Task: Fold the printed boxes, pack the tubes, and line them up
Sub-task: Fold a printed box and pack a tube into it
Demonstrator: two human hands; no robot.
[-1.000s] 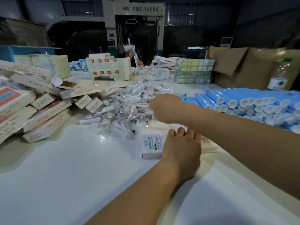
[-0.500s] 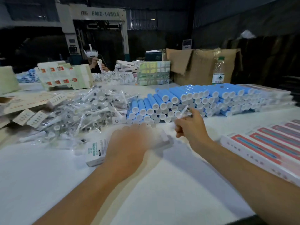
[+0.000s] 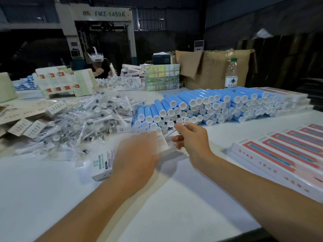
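Note:
A white printed box (image 3: 102,164) lies on the white table in front of me, its right half under my left hand (image 3: 138,157), which presses on it palm down. My right hand (image 3: 192,137) hovers at the box's right end, pinching a small clear-wrapped brush head (image 3: 172,131) between thumb and fingers. A long stack of blue tubes with white caps (image 3: 209,105) lies just beyond my hands. To the left spreads a heap of clear-wrapped brush heads (image 3: 90,117).
Red-and-white long boxes (image 3: 286,154) lie in a row at the right. Flat printed cartons (image 3: 26,119) pile at the left. Across the table sit a person with a headset (image 3: 97,63), cardboard boxes (image 3: 215,69) and a water bottle (image 3: 231,74).
My right hand went from the brush-head heap toward the box's right end, holding a wrapped piece. The view swung right, bringing the red boxes into sight. My left hand stayed on the box.

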